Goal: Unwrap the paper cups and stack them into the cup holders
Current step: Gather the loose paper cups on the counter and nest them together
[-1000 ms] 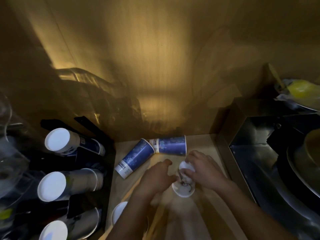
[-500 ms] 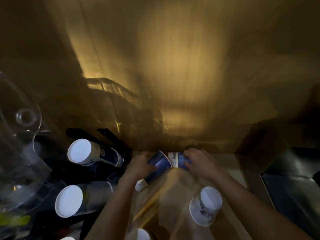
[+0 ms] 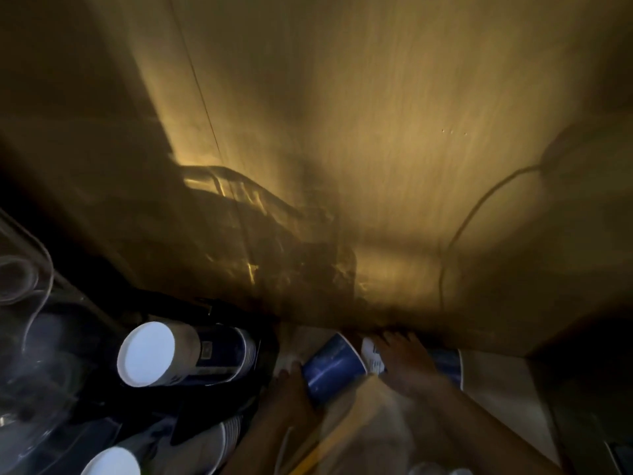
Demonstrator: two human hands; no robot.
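Fingers of your left hand (image 3: 291,389), lower centre of the head view: wrapped round the base end of a blue cup (image 3: 334,366) that lies tilted on the counter (image 3: 496,382), rim toward the wall. Right hand (image 3: 407,365), just right of it: fingers spread and pressed over a second blue cup (image 3: 445,361) lying on its side against the wall; grasp appears closed round it, though blur hides the fingertips. Both cups loose, touching or nearly so at the middle. Cup holders (image 3: 219,395), lower left of frame: dark rack, upper slot already carrying a stack of cups (image 3: 181,354), white base facing you; lower slot likewise carrying a stack (image 3: 113,461), partly cut off by the frame edge. Clear wrap (image 3: 359,437), bottom centre: crumpled film lying on the counter, apparently opened. Judged status: unwrapping largely done, holders partly filled; the two held cups remain to be nested and slotted.
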